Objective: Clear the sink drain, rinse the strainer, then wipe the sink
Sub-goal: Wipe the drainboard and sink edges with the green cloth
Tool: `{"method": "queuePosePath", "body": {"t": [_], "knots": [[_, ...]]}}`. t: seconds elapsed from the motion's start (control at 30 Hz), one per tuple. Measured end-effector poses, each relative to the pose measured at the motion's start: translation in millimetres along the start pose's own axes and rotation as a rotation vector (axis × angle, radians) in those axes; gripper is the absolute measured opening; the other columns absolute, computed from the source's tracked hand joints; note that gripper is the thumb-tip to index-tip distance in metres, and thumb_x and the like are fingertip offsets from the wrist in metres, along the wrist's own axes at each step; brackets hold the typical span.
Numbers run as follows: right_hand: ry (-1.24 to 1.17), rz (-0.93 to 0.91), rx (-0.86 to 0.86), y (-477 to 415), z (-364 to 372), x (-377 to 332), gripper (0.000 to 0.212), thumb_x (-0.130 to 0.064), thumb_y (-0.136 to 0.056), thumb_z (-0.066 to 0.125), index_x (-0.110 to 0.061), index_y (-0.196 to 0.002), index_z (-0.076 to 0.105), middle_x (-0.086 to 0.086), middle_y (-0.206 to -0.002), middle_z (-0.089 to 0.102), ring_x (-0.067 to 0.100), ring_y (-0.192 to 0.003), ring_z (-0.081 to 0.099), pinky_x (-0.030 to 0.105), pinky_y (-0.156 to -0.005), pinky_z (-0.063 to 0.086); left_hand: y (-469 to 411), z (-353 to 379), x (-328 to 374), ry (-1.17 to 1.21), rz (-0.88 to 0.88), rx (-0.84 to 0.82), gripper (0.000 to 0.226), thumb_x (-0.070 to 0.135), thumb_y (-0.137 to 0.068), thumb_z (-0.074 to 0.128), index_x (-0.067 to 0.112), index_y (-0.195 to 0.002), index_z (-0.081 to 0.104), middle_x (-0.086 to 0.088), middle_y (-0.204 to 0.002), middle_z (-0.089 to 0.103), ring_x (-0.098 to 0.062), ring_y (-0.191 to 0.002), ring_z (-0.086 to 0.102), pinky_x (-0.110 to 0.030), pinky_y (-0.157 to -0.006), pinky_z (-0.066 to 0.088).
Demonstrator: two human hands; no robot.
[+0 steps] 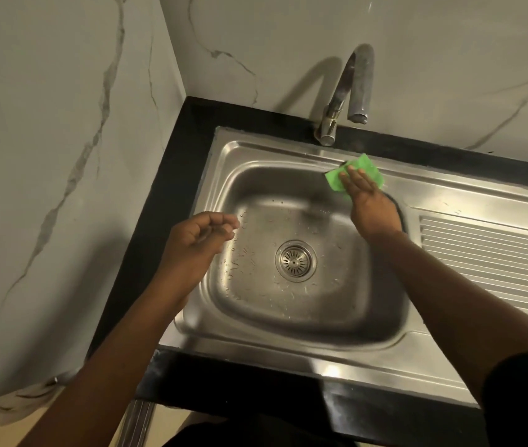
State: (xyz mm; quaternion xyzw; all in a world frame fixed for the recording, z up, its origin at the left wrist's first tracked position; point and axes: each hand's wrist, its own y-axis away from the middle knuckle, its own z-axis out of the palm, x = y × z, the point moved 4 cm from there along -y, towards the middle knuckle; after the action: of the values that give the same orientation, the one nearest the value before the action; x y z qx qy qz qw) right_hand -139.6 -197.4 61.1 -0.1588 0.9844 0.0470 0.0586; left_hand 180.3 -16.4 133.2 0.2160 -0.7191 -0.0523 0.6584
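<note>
The left hand [201,235] hovers over the sink's [256,150] left rim, fingers loosely curled and holding nothing. It could do more by bracing on the black tabletop [166,188] while the other hand works.

The strainer [295,260] sits flat in the drain at the middle of the basin floor, facing up, with water beads scattered around it. The drain and rinse steps look finished, so wiping is the step in hand.

The faucet [357,82] arches over the back rim and no water is visible from it. Just below it, the green cloth [367,166] lies on the basin's back right corner, where rim meets wall. The right hand [369,201] presses it flat with straight fingers, not gripping it.

To wipe well, keep the palm flat and the pressure even. Run overlapping strokes along the rim, then down the walls toward the drain so the beads are carried there. Refold the cloth if it bunches.

The cloth's long axis runs roughly along the back rim, left to right. The fingers on it point away toward the wall, slightly left. The sink's own long axis also runs left to right, ending in the ribbed drainboard [488,253].
</note>
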Motion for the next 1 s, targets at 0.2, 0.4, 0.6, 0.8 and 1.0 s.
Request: {"method": "queuePosePath", "body": {"t": [0.2, 0.4, 0.6, 0.8, 1.0], "knots": [[-0.136, 0.315, 0.008, 16.6, -29.8, 47.0, 0.056, -0.006, -0.095, 0.062, -0.023, -0.148, 0.06, 0.01, -0.153, 0.059, 0.039, -0.129, 0.063, 0.045, -0.104, 0.052, 1.8, 12.5, 4.4, 0.01, 0.019, -0.034, 0.018, 0.015, -0.102, 0.067, 0.024, -0.112, 0.079, 0.006, -0.112, 0.082, -0.013, -0.109, 0.077, -0.038, -0.1, 0.061], [-0.643, 0.769, 0.543, 28.8, -78.4, 106.7, 0.04, -0.02, -0.094, 0.066, -0.024, -0.134, 0.072, 0.005, -0.119, 0.079, 0.014, -0.092, 0.068, 0.008, -0.063, 0.047, 0.5, 19.4, 1.5, 0.016, 0.013, -0.064, 0.018, 0.017, -0.102, 0.066, 0.024, -0.112, 0.079, 0.005, -0.114, 0.082, -0.015, -0.111, 0.077, -0.038, -0.099, 0.061], [-0.515, 0.845, 0.282, 21.1, -30.9, 103.8, 0.047, -0.016, -0.105, 0.051, -0.019, -0.152, 0.055, 0.015, -0.148, 0.06, 0.036, -0.136, 0.056, 0.035, -0.111, 0.043, -7.7, 23.3, 0.2, -0.013, 0.007, -0.086, 0.018, 0.018, -0.102, 0.067, 0.029, -0.108, 0.08, 0.007, -0.111, 0.083, -0.014, -0.11, 0.078, -0.036, -0.097, 0.061], [-0.4, 0.731, 0.308, -22.6, -2.2, 24.9, 0.068, 0.001, -0.098, 0.048, -0.016, -0.162, 0.038, 0.016, -0.171, 0.028, 0.036, -0.158, 0.027, 0.046, -0.13, 0.022, -14.7, 21.1, 0.4, 0.007, -0.013, -0.066, 0.018, 0.016, -0.102, 0.068, 0.025, -0.112, 0.079, 0.007, -0.113, 0.083, -0.011, -0.11, 0.077, -0.036, -0.099, 0.061], [-0.298, 0.318, 0.208, -69.8, 13.6, -122.4, 0.072, -0.001, -0.096, 0.05, -0.012, -0.164, 0.03, 0.016, -0.171, 0.029, 0.033, -0.16, 0.021, 0.042, -0.131, 0.019, -15.5, 10.8, -2.2, -0.021, -0.028, -0.038, 0.019, 0.015, -0.103, 0.065, 0.025, -0.109, 0.079, 0.008, -0.113, 0.082, -0.013, -0.11, 0.077, -0.043, -0.103, 0.06]]}}
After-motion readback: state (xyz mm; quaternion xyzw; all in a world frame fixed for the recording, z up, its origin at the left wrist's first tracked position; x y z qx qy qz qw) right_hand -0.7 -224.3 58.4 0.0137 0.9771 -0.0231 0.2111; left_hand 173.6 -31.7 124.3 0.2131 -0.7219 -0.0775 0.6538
